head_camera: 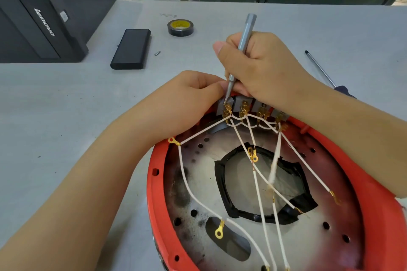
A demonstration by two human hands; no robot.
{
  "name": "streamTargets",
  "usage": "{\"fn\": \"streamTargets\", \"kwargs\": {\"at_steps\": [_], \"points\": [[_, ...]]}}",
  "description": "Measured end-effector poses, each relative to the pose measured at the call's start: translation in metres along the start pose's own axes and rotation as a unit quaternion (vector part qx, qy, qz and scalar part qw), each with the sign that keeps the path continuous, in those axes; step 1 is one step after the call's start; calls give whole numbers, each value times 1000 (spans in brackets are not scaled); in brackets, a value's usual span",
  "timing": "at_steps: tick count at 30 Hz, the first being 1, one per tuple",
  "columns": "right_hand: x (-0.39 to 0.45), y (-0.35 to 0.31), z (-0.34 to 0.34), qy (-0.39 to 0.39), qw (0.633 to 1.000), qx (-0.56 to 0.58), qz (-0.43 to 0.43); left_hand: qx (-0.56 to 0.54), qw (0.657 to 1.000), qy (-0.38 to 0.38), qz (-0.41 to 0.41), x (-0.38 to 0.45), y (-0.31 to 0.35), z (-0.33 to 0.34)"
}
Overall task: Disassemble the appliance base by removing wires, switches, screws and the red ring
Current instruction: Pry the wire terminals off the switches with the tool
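1. The appliance base (253, 193) lies nearest me on the table (66, 99), white wires (259, 187) crossing it.
2. My left hand (193, 92) pinches the leftmost switch (223, 106); my right hand (262, 68) grips a screwdriver (243, 46).
3. Beyond: black case (131, 49), tape roll (180, 27), loose bit (157, 53).

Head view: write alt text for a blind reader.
A right hand works a grey screwdriver at the leftmost grey switch on a red-ringed appliance base, the left hand steadying it; white wires trail loose.
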State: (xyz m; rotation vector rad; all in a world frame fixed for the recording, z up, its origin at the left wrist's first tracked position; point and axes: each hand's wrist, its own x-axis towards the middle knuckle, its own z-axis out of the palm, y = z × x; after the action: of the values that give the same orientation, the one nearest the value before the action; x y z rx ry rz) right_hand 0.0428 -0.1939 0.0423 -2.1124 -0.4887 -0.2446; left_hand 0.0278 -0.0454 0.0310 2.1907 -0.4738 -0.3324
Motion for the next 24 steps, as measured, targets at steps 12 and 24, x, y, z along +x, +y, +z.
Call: {"fn": "streamTargets", "kwargs": {"at_steps": [12, 24], "points": [[4, 0, 1, -18, 1000, -4, 22, -7, 1000, 2, 1, 0, 1, 0], [-2, 2, -1, 42, 999, 26, -15, -3, 1000, 5, -4, 2, -1, 0]]}}
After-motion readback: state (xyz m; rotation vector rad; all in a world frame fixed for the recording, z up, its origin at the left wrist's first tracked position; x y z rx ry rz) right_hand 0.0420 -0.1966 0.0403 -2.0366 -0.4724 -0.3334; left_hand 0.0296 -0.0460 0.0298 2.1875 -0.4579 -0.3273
